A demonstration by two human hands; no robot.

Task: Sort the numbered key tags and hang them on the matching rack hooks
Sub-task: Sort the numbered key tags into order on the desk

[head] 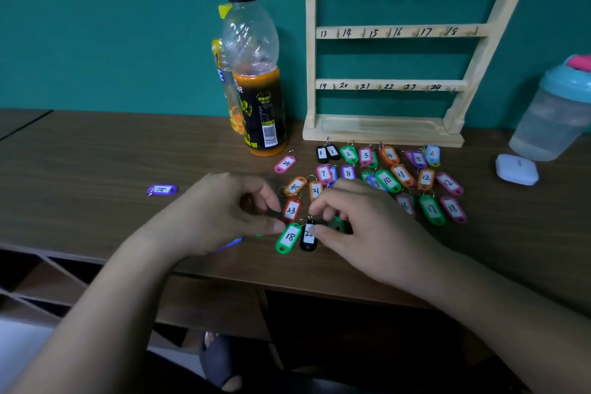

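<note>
Sorting on worktop (96, 153): right hand (361, 224) grip seemingly pinching black tag (307, 241); left hand (230, 211) grip unreadable. Next needing lift to rack (399, 31).

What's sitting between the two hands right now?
Head view: the red plastic key tag marked 23, between left hand and right hand; green plastic tag marked 18 and black plastic tag lie just nearer.

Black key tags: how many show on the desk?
3. A tag marked 1 and a second 1 lie side by side before the rack; the third tag lies nearer, partly under the thumb of the right hand. Hands may hide more.
</note>
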